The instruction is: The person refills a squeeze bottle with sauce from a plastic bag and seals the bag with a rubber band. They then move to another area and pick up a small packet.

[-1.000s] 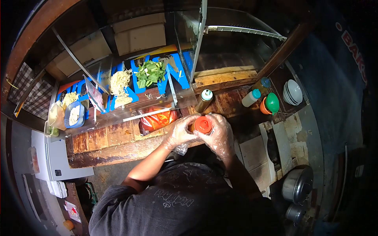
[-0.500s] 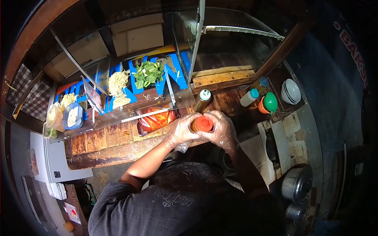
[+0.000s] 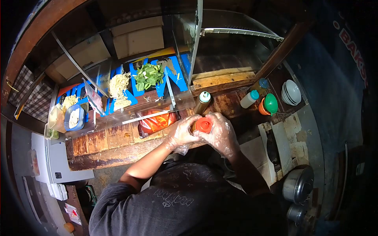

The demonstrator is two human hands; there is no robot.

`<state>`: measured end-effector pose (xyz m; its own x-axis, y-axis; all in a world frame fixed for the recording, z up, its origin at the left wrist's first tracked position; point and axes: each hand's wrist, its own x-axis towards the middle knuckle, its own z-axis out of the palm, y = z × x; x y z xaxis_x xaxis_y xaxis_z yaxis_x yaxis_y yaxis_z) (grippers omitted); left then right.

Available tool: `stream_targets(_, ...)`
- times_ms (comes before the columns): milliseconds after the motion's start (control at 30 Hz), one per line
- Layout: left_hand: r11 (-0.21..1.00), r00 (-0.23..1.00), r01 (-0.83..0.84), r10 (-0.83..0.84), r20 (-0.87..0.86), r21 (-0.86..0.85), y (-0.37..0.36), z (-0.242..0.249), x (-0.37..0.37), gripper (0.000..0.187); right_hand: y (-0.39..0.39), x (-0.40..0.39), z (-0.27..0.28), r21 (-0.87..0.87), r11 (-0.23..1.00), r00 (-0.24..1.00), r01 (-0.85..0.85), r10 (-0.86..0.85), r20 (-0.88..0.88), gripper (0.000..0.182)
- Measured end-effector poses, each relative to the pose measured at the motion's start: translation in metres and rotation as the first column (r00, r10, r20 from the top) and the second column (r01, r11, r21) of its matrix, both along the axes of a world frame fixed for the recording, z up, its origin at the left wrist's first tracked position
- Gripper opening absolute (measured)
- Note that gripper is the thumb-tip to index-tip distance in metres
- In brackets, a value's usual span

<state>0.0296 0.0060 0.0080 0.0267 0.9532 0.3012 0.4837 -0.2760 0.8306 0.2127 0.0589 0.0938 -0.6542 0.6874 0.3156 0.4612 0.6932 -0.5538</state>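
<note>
A bottle with a red cap [image 3: 203, 125] stands upright between my two hands, over the front edge of the wooden counter. My left hand [image 3: 182, 133], in a clear plastic glove, wraps its left side. Around the right side and the cap curl the fingers of my right hand [image 3: 221, 133], also gloved. Just behind them is a dark bottle with a pale teal-rimmed cap [image 3: 204, 97]. To the left of my left hand lies a red and orange packet [image 3: 158, 121]. The lower part of the held bottle is hidden by my hands.
Noodles [image 3: 119, 85] and leafy greens [image 3: 149, 76] lie behind glass at the back left, beside a blue tub [image 3: 74, 117]. At right are a teal-capped bottle [image 3: 249, 99], a green cup [image 3: 271, 103] and stacked white bowls [image 3: 291, 93]. Metal pots [image 3: 298, 185] sit lower right.
My right hand has shifted slightly on the red-capped bottle, its fingers now closer around the cap. Otherwise the scene looks nearly the same.
</note>
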Motion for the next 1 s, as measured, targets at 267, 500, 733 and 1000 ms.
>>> stream_targets(267,0.999,0.999,-0.029,0.029,-0.019,0.021,0.002,-0.014,0.002,0.074,0.008,-0.003,-0.008,0.049,0.997,0.998,-0.056,0.056,0.003,0.055)
stream_targets(500,0.999,0.999,-0.046,0.045,0.025,0.030,0.003,-0.008,0.007,0.074,0.027,0.009,0.004,0.045,0.951,0.951,-0.306,0.302,0.069,0.056)
stream_targets(733,1.000,0.999,-0.028,0.028,-0.034,-0.005,0.002,-0.003,0.002,0.073,-0.004,-0.002,-0.002,0.039,0.998,0.999,0.055,-0.055,-0.005,0.060)
stream_targets(1000,0.999,1.000,-0.023,0.022,-0.013,-0.044,0.001,0.005,0.002,0.072,0.016,0.007,0.002,-0.027,0.994,0.993,-0.103,0.104,0.048,0.060)
